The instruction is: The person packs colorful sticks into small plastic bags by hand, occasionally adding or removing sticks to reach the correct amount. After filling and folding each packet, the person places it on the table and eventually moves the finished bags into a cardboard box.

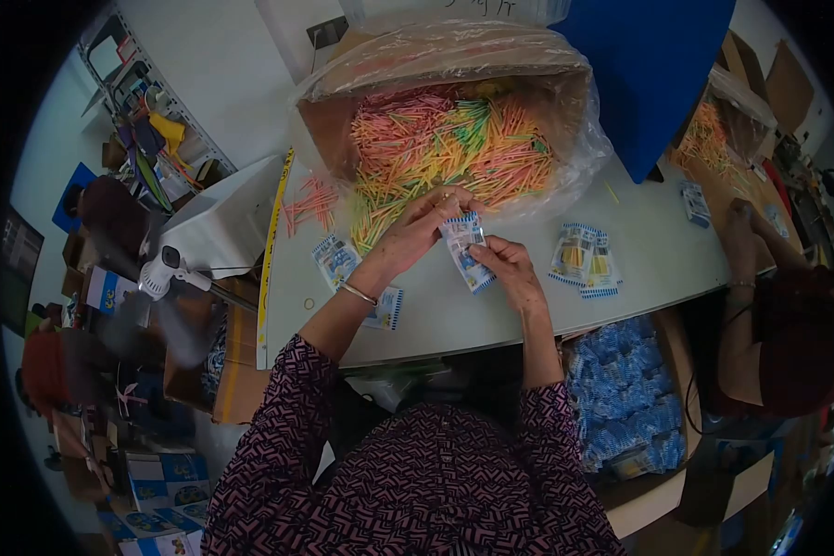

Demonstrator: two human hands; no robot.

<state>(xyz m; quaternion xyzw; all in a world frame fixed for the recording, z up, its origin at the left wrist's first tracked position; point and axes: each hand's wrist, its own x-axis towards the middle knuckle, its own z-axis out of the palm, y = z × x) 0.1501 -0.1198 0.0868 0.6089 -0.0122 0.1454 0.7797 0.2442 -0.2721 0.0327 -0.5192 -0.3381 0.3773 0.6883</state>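
Observation:
Both of my hands hold one small blue-and-white plastic packet [468, 257] above the table. My left hand [419, 232] pinches its top end, with the fingertips close together there. Lower down, my right hand [514, 267] grips the packet's right side between thumb and fingers. Under my left wrist lie more blue-and-white packets [335, 259], partly covered by the arm. Two packets [574, 255] with yellow sticks showing through overlap on the table to the right. Just beyond my hands, thin coloured sticks [435, 148] fill a plastic-lined cardboard box [329, 130] and spill out at its front.
Loose pink sticks [313, 206] lie left of the box. Below the table's right edge stands a carton full of blue packets [625, 394]. A white desk fan [162, 271] is at the left. Another person's hands [741, 236] are at the right, beside another stick-filled box [704, 134].

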